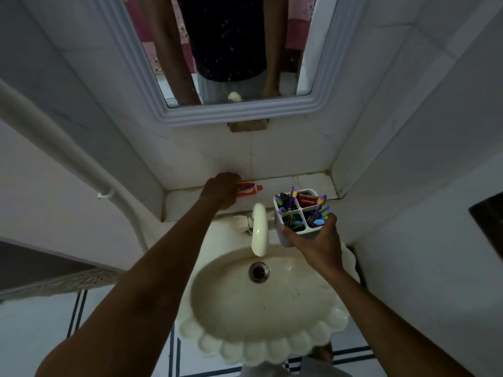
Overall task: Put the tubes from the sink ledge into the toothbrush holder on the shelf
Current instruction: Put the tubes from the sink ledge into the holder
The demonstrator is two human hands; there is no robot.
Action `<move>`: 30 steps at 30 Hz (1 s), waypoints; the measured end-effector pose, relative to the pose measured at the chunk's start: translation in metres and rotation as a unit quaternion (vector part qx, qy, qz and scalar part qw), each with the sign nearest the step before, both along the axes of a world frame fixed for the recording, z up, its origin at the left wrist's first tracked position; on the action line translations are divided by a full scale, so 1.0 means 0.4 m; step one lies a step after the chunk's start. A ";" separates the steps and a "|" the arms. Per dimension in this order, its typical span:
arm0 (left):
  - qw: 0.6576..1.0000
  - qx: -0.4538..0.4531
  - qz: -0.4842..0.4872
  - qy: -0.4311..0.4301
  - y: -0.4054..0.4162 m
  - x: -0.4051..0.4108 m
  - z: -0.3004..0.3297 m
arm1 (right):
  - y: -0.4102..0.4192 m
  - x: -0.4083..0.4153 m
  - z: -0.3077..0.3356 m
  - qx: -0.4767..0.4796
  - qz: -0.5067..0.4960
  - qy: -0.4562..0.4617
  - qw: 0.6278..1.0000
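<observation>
Two bare forearms reach in from the bottom corners, over a cream, scallop-edged ceramic sink (272,346) with a round metal drain (258,272) at its centre. At about 1 o'clock from the drain, the right hand (317,240) holds a white plastic four-compartment toothbrush holder (288,236) above the basin's right rim; its grip is clamped on the holder's lower body, thumb on the near left side and fingers (330,217) curled over the right rim. Purple-handled toothbrushes (319,212) stand in the compartments, and a red Colgate tube (308,200) sits in the far right one. A cream curved tap spout (259,228) rises at 12 o'clock from the drain, just left of the holder. Beyond it, at roughly 11 o'clock, the left hand (220,190) rests knuckles-up on the white tiled ledge (313,182) behind the sink, covering the near end of a red toothpaste tube with a red cap (249,189) that lies flat along the ledge, cap pointing toward 3 o'clock. Whether that grip has closed around the tube cannot be told, since the fingers are hidden under the hand. Above, a white-framed wall mirror (317,103) reflects the person's torso and arms.
</observation>
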State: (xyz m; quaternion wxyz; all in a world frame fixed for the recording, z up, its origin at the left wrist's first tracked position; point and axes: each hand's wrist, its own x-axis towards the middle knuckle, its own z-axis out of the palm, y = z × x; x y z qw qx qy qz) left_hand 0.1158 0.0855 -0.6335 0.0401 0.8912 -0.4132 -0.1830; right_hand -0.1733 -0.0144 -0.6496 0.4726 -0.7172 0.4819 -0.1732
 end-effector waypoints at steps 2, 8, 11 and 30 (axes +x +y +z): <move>0.997 0.045 -0.046 -0.049 -0.014 0.007 -0.017 | -0.006 0.009 -0.004 -0.002 0.002 0.009 1.000; 0.988 0.061 -0.061 -0.126 -0.019 -0.008 -0.045 | -0.018 0.037 -0.020 -0.006 0.000 0.027 1.000; 0.984 0.048 -0.068 -0.160 -0.008 -0.015 -0.054 | -0.017 0.048 -0.029 -0.003 0.003 0.004 1.000; 0.925 -0.330 0.107 0.152 0.073 -0.176 0.300 | -0.038 0.066 -0.015 0.011 0.042 -0.058 0.997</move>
